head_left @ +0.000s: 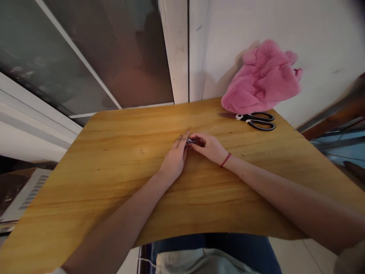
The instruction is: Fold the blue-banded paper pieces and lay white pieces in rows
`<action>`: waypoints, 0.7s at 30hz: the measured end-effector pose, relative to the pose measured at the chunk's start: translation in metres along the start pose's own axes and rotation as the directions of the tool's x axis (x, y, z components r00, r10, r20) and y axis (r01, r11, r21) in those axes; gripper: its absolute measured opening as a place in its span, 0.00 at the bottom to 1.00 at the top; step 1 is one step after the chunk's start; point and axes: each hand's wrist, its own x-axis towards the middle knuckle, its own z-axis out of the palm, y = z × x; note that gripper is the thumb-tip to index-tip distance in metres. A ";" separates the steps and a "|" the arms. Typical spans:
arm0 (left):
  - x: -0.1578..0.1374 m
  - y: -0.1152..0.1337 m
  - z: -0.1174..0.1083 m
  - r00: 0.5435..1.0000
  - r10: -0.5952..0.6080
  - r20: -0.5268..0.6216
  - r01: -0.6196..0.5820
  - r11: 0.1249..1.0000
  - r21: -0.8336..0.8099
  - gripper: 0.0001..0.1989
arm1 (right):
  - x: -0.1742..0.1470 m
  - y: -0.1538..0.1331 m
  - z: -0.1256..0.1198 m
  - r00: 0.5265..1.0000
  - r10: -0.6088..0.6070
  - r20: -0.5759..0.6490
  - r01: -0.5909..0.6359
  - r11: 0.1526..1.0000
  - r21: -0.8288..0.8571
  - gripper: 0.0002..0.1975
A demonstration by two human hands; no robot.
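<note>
Both of my hands meet near the middle of the wooden table (119,152). Between them is a small, shiny, dark and silvery object (190,142), mostly covered by the fingers, so its kind cannot be made out. My left hand (175,156) rests low over the tabletop, its fingers close together and pressed against the left side of the object. From the right, my right hand (209,146) pinches the object between thumb and fingers. A thin red cord bracelet circles the right wrist.
Black-handled scissors (251,118) lie at the table's back right, blades pointing left. Behind them a pink plush cloth bundle (262,82) leans against the white wall (319,38). A glass-panelled door (114,53) stands beyond the back edge. At lower left is a white slotted box (28,192).
</note>
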 end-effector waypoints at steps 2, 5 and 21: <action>0.000 0.000 0.000 1.000 0.021 0.016 -0.021 1.000 0.000 0.26 | 0.000 -0.004 -0.001 1.000 0.002 0.025 -0.002 1.000 -0.002 0.10; 0.000 0.000 0.000 0.999 0.036 0.018 -0.036 0.999 -0.010 0.24 | 0.000 -0.007 -0.002 0.999 0.015 0.042 -0.014 1.000 -0.003 0.12; 0.002 -0.003 0.001 0.998 0.061 -0.026 -0.061 0.998 0.011 0.19 | 0.000 -0.002 -0.006 0.986 -0.012 -0.166 -0.027 0.973 -0.228 0.08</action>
